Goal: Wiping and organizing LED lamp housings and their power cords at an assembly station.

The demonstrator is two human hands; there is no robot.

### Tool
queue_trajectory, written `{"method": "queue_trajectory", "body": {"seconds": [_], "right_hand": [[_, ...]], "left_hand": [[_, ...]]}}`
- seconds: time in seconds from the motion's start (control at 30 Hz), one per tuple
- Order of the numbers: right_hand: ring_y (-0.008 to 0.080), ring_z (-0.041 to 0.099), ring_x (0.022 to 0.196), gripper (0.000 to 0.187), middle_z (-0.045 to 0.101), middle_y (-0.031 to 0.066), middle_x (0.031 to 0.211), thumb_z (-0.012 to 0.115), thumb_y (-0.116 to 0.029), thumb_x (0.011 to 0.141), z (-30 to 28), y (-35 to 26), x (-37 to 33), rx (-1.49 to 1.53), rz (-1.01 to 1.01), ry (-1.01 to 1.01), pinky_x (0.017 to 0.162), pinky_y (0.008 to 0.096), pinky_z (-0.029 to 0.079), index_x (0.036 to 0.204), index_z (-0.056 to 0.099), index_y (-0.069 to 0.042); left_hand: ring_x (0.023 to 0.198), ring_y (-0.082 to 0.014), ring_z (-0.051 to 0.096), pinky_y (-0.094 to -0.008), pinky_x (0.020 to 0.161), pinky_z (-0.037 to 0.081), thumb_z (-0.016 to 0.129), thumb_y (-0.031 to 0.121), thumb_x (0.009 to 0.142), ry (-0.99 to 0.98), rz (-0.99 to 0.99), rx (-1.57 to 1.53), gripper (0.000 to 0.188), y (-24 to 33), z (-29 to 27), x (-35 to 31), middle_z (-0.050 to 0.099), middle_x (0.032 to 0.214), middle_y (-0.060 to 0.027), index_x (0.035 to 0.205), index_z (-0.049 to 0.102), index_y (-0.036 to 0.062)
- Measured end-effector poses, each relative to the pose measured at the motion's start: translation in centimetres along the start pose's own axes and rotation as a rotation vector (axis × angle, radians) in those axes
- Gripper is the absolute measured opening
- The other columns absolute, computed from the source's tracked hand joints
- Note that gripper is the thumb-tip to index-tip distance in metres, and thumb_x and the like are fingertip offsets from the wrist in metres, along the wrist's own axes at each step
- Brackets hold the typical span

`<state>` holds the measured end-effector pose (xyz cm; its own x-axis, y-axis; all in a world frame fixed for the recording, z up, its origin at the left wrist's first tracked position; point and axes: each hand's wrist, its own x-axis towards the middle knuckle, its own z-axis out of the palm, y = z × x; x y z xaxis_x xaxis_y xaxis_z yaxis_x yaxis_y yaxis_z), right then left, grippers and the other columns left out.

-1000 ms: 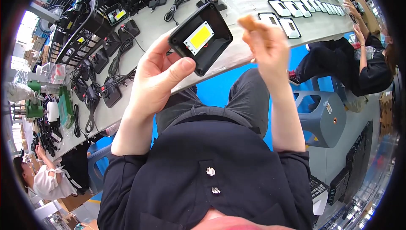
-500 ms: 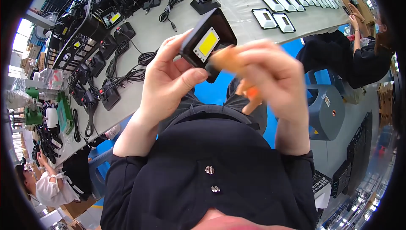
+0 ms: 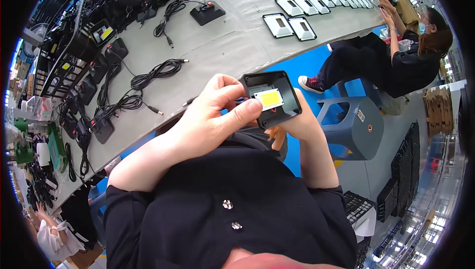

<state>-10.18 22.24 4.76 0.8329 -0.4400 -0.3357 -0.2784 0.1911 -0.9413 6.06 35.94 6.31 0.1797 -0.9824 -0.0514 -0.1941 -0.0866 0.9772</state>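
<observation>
A square black lamp housing [image 3: 292, 98] is held up in front of my waist, its open face toward me. Inside it sits a white-framed yellow LED panel [image 3: 271, 99]. My left hand [image 3: 217, 108] is closed at the housing's left side, the thumb lying across the rim and touching the panel's edge. Behind the housing's right and lower side is my right hand [image 3: 299, 123], against it, with most fingers hidden. Tan finger coverings [image 3: 277, 138] on bent right fingers show below the housing.
Coiled black cables [image 3: 156, 73] and black lamp bases [image 3: 208, 14] lie on the table. White rectangular frames [image 3: 279, 25] stand in rows farther right. A black rack [image 3: 62, 68] is at left, a grey-blue stool [image 3: 354, 128] at right. A seated person [image 3: 420, 61] works at the table's right end.
The housing has turned to face me more and shifted slightly right and down. My right hand has moved from in front of it to behind its right side. The view has shifted.
</observation>
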Motion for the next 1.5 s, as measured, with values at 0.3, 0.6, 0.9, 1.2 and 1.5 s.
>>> {"method": "queue_trajectory", "body": {"seconds": [0.3,0.6,0.9,1.2,1.5], "right_hand": [[0.0216,0.055,0.071,0.028,0.059,0.0148,0.078,0.04,-0.027,0.091,-6.4,3.3,3.1,0.848,0.022,-0.262,0.068,0.0324,0.045,0.079,0.048,-0.003],[0.0101,0.057,0.06,0.04,0.061,0.0065,0.066,0.051,-0.037,0.094,-11.3,0.0,1.6,-0.158,0.038,0.287,0.054,0.0233,0.044,0.079,0.06,-0.001],[0.0152,0.056,0.052,0.06,0.06,0.0082,0.059,0.041,-0.045,0.094,-10.3,-4.8,5.4,-0.555,0.302,0.175,0.054,0.0273,0.046,0.062,0.062,0.0],[0.0132,0.051,0.053,0.048,0.058,0.0051,0.061,0.042,-0.038,0.094,-2.0,-6.5,13.7,-0.704,0.264,-0.12,0.054,0.0276,0.042,0.066,0.059,-0.003],[0.0167,0.055,0.057,0.044,0.06,0.0084,0.068,0.041,-0.033,0.095,1.7,-6.0,15.7,-0.696,0.345,-0.019,0.055,0.03,0.044,0.075,0.061,0.001]], "left_hand": [[0.119,-0.0371,0.048,-0.0412,0.098,0.041,0.061,0.013,0.08,0.264,0.51,0.778,0.052,-1.6,-1.4,11.2,0.045,0.131,-0.0181,0.128,0.045,0.0049],[0.121,-0.0396,0.046,-0.0421,0.102,0.038,0.071,0.038,0.075,0.304,0.319,0.875,0.087,-8.1,1.4,22.2,0.045,0.133,-0.0244,0.142,0.028,0.0029],[0.12,-0.0339,0.049,-0.0406,0.102,0.038,0.072,0.038,0.073,0.345,0.139,0.886,0.088,-8.8,-2.6,14.5,0.05,0.128,-0.0227,0.14,0.03,0.0013],[0.115,-0.0353,0.051,-0.0425,0.099,0.041,0.081,0.036,0.065,0.546,0.144,0.746,0.104,-10.4,-3.6,7.7,0.052,0.122,-0.0214,0.143,0.022,0.0036],[0.114,-0.0343,0.053,-0.041,0.099,0.041,0.082,0.032,0.064,0.586,0.137,0.691,0.106,-10.9,-3.7,7.8,0.054,0.12,-0.0214,0.143,0.02,0.0016]]}}
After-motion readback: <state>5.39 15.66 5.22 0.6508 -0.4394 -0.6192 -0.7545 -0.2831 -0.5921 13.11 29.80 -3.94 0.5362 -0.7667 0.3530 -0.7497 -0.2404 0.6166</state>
